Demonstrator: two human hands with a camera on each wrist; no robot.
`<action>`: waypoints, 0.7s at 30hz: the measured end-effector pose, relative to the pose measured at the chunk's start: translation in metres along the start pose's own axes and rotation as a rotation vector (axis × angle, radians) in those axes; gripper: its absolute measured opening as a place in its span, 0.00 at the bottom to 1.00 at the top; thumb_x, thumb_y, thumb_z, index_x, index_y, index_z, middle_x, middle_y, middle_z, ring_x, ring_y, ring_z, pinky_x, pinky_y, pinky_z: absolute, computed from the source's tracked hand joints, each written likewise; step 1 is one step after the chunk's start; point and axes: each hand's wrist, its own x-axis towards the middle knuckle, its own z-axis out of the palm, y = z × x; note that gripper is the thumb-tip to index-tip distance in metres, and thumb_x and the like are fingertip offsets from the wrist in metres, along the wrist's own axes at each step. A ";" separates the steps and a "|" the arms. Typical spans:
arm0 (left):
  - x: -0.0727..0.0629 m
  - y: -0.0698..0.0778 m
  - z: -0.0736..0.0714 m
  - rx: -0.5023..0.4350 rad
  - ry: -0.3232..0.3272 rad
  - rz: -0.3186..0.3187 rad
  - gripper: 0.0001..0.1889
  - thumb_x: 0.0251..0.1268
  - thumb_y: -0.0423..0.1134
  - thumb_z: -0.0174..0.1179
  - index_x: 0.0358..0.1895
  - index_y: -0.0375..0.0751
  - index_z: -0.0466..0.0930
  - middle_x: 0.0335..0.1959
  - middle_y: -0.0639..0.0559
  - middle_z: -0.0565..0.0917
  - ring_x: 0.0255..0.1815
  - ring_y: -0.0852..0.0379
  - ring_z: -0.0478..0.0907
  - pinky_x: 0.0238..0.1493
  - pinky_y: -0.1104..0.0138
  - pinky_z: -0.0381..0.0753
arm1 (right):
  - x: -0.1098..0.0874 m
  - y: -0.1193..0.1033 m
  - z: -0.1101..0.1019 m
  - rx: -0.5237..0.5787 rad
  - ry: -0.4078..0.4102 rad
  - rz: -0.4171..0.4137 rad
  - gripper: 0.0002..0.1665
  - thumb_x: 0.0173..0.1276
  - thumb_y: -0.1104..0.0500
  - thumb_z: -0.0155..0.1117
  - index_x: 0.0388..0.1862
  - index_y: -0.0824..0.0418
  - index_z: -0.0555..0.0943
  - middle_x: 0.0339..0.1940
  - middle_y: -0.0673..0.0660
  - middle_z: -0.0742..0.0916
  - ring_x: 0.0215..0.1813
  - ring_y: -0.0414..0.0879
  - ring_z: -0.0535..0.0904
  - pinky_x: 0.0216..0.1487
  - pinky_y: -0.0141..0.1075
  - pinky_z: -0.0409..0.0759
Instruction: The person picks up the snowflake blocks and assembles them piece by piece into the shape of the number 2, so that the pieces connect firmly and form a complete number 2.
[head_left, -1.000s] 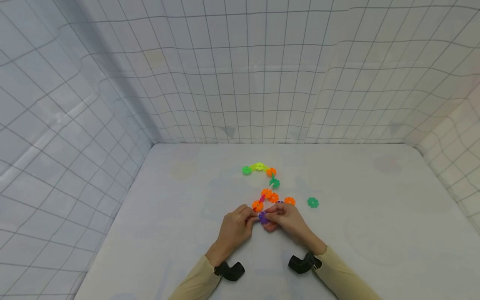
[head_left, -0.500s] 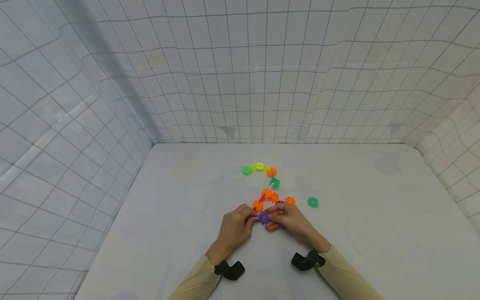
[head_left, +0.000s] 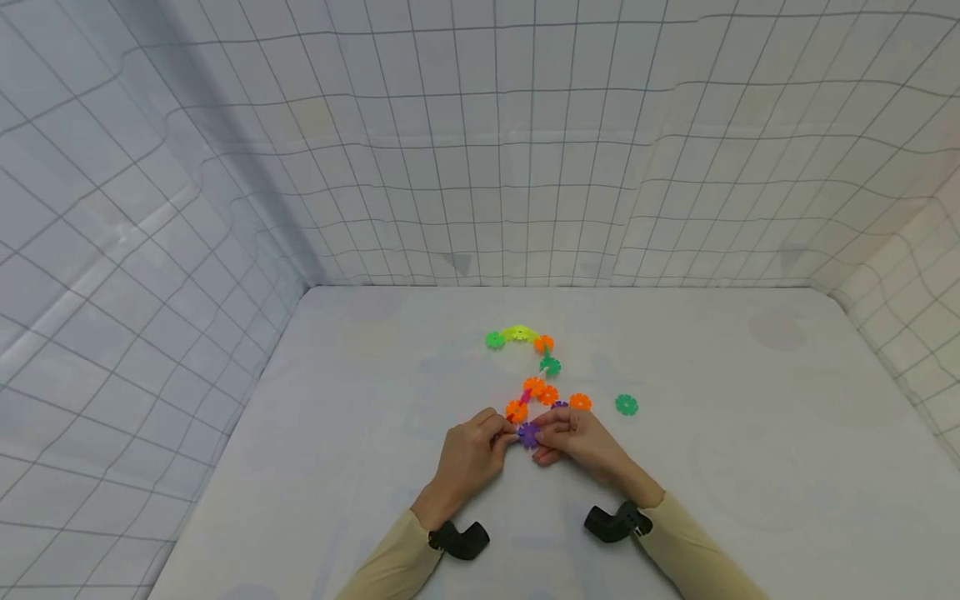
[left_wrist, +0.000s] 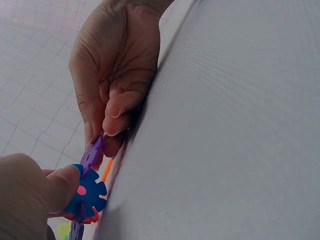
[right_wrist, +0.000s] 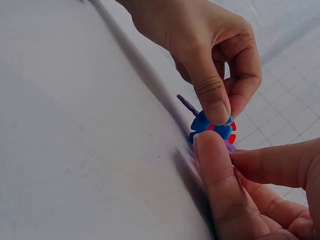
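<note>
My left hand [head_left: 472,450] pinches a blue notched interlocking disc [left_wrist: 98,192] between thumb and finger. Opposite it, my right hand [head_left: 579,442] pinches a purple disc [head_left: 528,434] by its edge. In the left wrist view the purple disc meets the blue one at an angle; whether their slots are fully joined is hard to tell. A second purple disc [left_wrist: 76,231] stands out from the blue disc's lower side. A chain of linked discs, with an orange disc [head_left: 516,411] closest to the left fingers, curves away to a light green disc [head_left: 495,340].
Right of the chain lie a loose-looking orange disc [head_left: 581,402] and a separate green disc [head_left: 627,405]. Another purple disc [head_left: 559,406] is partly hidden behind the right fingers. White grid-patterned curtains [head_left: 480,167] border the white table [head_left: 360,400] at the back and sides.
My right hand has shifted slightly right, so more of the purple disc shows between the hands. The left hand keeps its place; the chain has barely moved.
</note>
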 end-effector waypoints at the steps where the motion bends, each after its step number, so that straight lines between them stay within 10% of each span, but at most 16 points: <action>1: 0.000 0.000 0.000 -0.001 -0.003 -0.001 0.07 0.52 0.32 0.71 0.28 0.45 0.81 0.25 0.58 0.76 0.20 0.66 0.71 0.21 0.76 0.71 | 0.000 -0.001 -0.002 -0.019 0.005 0.001 0.18 0.67 0.65 0.61 0.50 0.77 0.74 0.33 0.66 0.86 0.31 0.50 0.85 0.38 0.41 0.82; 11: 0.000 0.001 -0.001 -0.001 -0.020 -0.018 0.06 0.50 0.33 0.72 0.28 0.44 0.84 0.24 0.59 0.76 0.21 0.67 0.71 0.23 0.77 0.72 | -0.011 -0.024 -0.049 -0.210 0.306 -0.059 0.18 0.69 0.60 0.60 0.50 0.74 0.77 0.36 0.66 0.84 0.31 0.54 0.83 0.33 0.40 0.82; 21: 0.001 0.001 -0.003 0.019 0.012 -0.006 0.06 0.49 0.35 0.73 0.27 0.45 0.84 0.24 0.59 0.75 0.21 0.67 0.71 0.22 0.77 0.72 | -0.003 -0.018 -0.048 -0.803 0.355 -0.093 0.16 0.55 0.52 0.74 0.38 0.59 0.84 0.26 0.49 0.79 0.27 0.44 0.72 0.28 0.36 0.71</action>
